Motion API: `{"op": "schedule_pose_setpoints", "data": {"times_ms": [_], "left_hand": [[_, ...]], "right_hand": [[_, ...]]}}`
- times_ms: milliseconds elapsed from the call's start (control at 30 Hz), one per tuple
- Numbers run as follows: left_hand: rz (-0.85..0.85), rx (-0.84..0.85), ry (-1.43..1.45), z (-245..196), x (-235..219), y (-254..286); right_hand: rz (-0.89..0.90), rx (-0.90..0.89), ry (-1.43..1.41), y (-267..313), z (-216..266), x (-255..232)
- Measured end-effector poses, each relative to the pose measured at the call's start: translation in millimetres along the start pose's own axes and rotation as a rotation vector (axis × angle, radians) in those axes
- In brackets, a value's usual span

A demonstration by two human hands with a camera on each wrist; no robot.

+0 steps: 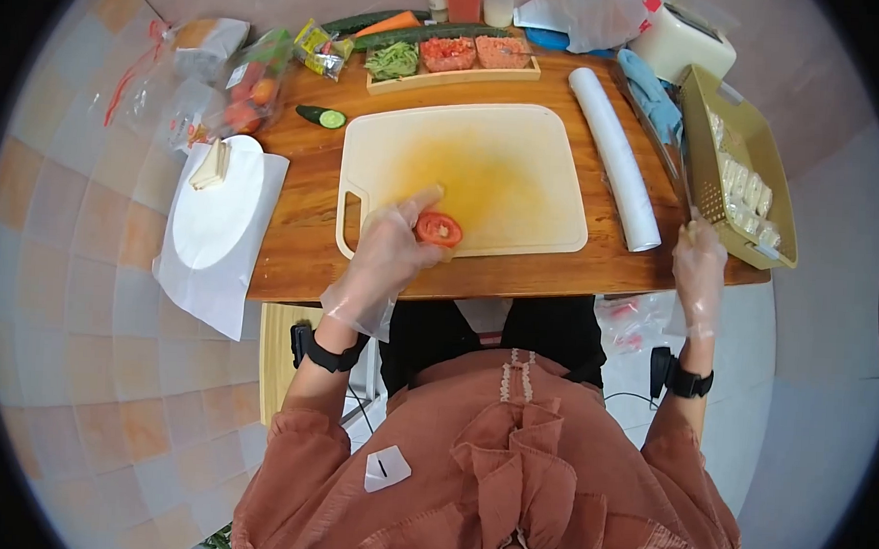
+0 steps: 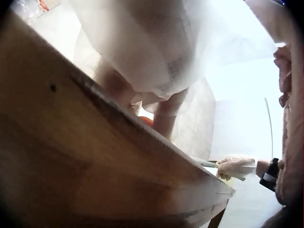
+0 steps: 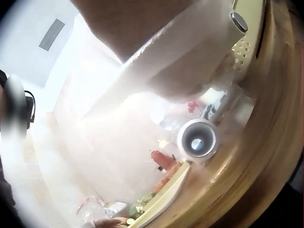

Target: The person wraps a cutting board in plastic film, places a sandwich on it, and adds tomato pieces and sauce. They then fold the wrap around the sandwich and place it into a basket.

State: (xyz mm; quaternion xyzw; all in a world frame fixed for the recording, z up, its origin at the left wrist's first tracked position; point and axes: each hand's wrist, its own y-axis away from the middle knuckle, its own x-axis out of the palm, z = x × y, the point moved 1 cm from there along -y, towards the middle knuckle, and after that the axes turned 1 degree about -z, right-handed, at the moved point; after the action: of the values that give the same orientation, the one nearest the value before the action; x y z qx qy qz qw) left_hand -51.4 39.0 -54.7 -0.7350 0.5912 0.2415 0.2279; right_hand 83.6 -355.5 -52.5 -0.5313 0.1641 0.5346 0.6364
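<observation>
My left hand (image 1: 394,238), in a clear plastic glove, holds a cut tomato (image 1: 439,229) by its sides over the front left of the cream cutting board (image 1: 524,131). The tomato's sliced face is turned up. A wet yellowish stain covers the middle of the board. At the right end of the table, my gloved right hand (image 1: 700,261) grips a knife (image 1: 688,179) with its blade pointing away from me, beside the yellow basket. In the left wrist view the same right hand (image 2: 236,167) shows past the table edge; the glove hides much of the left fingers.
A white roll (image 1: 616,160) lies between board and basket (image 1: 781,196), which holds wrapped packs. Behind the board stands a wooden tray (image 1: 458,80) of shredded vegetables and pink filling. A cucumber piece (image 1: 321,117) sits at left, near a white plate (image 1: 211,230) with sandwich bread (image 1: 210,166).
</observation>
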Motion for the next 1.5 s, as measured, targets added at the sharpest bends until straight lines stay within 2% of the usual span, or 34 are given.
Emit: {"op": "schedule_pose_setpoints", "data": {"times_ms": [33, 67, 133, 200, 233, 267, 300, 333, 400, 433, 500, 533, 633, 700, 800, 867, 933, 967, 1033, 1167, 1233, 1267, 1333, 1367, 1433, 1500], "left_hand": [[0.008, -0.007, -0.002, -1, 1, 1], [-0.024, 0.025, -0.009, -4, 2, 2], [-0.046, 0.047, -0.017, -1, 7, 3], [-0.174, 0.097, 0.019, 5, 12, 3], [-0.168, 0.095, 0.017, 7, 14, 3], [-0.243, 0.143, -0.021, 9, 16, 2], [-0.319, 0.192, -0.060, 11, 17, 1], [-0.318, 0.192, -0.061, 14, 18, 0], [-0.300, 0.182, -0.111, 17, 18, -2], [-0.305, 0.178, -0.116, 15, 18, -2], [-0.291, 0.146, -0.125, 11, 18, -1], [-0.294, 0.147, -0.131, 13, 18, -2], [-0.315, 0.098, -0.037, 19, 19, -5], [-0.379, -0.008, 0.030, 17, 17, -7], [-0.415, 0.002, 0.016, 21, 20, -9], [-0.409, 0.032, 0.002, 18, 21, -9], [-0.276, -0.010, 0.179, 10, 22, -9], [-0.274, -0.005, 0.259, 6, 24, -8], [-0.274, -0.006, 0.202, -2, 26, -2], [-0.290, -0.016, 0.153, -5, 28, 8], [-0.309, -0.034, 0.176, -10, 30, 11], [-0.318, -0.058, 0.134, -11, 31, 12], [-0.338, -0.079, 0.098, -13, 33, 14], [-0.355, -0.038, 0.055, -13, 36, 13], [-0.379, 0.006, 0.016, -14, 42, 10], [-0.416, 0.105, -0.085, -16, 49, 6]], "right_hand": [[0.009, 0.148, -0.089, 7, 16, -11], [0.017, 0.156, -0.088, 13, 28, -20], [0.107, 0.407, -0.305, 25, 45, -28], [-0.016, 0.302, -0.474, 41, 74, -6], [0.168, 0.373, -0.725, 41, 92, -7], [0.209, 0.379, -0.824, 44, 105, 4], [0.429, 0.523, -0.911, 44, 114, 10], [0.442, 0.572, -1.111, 43, 139, 16], [0.560, 0.632, -1.261, 40, 164, 29], [0.566, 0.629, -1.266, 39, 170, 35], [0.705, 0.648, -1.389, 39, 179, 53], [0.706, 0.645, -1.395, 39, 181, 62], [0.824, 0.543, -1.271, 35, 191, 80], [0.845, 0.495, -1.246, 34, 195, 86], [0.871, 0.463, -1.205, 28, 203, 92], [0.875, 0.485, -1.198, 25, 208, 92], [0.910, 0.520, -1.224, 23, 212, 91], [0.893, 0.521, -1.242, 23, 212, 95], [0.882, 0.417, -1.167, 25, 212, 104], [0.938, 0.368, -1.035, 22, 212, 104], [0.783, 0.123, -0.931, 25, 209, 113], [0.786, 0.114, -0.929, 27, 205, 114], [0.755, -0.143, -0.808, 23, 200, 108], [0.755, -0.154, -0.803, 21, 197, 103], [0.730, -0.322, -0.691, 16, 193, 87], [0.732, -0.350, -0.674, 11, 185, 87]]}}
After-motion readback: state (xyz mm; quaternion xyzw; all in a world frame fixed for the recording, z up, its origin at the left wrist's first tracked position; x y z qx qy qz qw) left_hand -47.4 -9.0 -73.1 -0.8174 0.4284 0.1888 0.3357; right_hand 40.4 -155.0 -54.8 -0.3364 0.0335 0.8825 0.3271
